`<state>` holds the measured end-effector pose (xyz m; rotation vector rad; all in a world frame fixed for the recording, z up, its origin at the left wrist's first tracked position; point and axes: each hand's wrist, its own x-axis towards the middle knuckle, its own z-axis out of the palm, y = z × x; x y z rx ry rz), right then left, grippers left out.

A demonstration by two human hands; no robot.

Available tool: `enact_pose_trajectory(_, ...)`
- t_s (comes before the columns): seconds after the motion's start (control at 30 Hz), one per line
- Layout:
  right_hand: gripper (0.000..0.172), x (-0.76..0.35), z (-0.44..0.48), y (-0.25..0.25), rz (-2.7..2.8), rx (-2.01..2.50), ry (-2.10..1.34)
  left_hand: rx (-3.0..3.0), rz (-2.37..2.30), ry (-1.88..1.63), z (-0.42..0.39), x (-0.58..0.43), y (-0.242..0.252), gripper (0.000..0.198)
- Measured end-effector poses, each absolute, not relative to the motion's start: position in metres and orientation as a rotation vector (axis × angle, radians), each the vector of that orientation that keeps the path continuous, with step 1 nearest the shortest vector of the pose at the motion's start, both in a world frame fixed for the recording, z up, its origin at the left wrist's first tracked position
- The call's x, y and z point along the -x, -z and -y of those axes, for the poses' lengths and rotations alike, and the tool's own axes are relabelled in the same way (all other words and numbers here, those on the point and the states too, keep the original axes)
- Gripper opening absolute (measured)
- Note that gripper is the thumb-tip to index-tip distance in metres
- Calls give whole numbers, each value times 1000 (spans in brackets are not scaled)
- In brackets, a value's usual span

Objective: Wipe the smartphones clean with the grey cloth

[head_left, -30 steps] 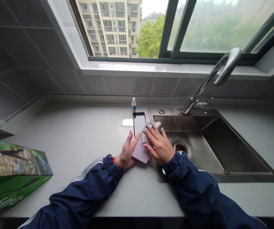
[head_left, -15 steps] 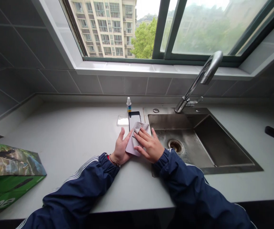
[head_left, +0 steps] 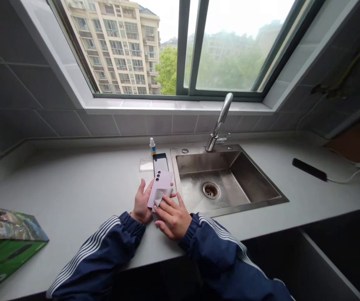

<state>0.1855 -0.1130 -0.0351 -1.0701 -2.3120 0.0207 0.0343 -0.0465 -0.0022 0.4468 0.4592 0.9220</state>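
Note:
A light pink phone (head_left: 165, 179) lies back side up in my left hand (head_left: 142, 204), its three camera lenses showing at the top. My right hand (head_left: 174, 217) presses a thin grey cloth (head_left: 161, 195) against the lower part of the phone's back. Just behind them, a second phone (head_left: 160, 163) with a black top edge rests on the counter. To its left is a clear phone case (head_left: 146, 164), and a small white bottle (head_left: 153, 146) stands behind.
A steel sink (head_left: 195, 175) with a faucet (head_left: 219, 123) is to the right. Beyond it lies a black power strip (head_left: 309, 169) with a white cable. A green printed bag (head_left: 13, 251) stands at the left on the white counter (head_left: 89, 179). A window is behind.
My right hand and the cloth have slid down the pink phone, uncovering its camera lenses. The view has turned to the right, bringing the whole power strip in.

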Motion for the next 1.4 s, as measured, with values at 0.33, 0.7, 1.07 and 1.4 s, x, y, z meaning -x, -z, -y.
enact_pose_trajectory(0.33,48,-181,119,46,2244,1172,-65,-561,-542,-1100,63,-40,4,69)
enact_pose_trajectory(0.7,46,-180,118,45,2260,1222,-83,-696,-616,-1133,64,-44,6,63)
enact_pose_trajectory(1.07,74,-177,118,44,2216,1311,-88,-836,-724,-1072,75,-47,3,69)
enact_pose_trajectory(1.4,69,-181,121,35,2104,1253,-284,-806,-793,-1075,69,-45,11,71)
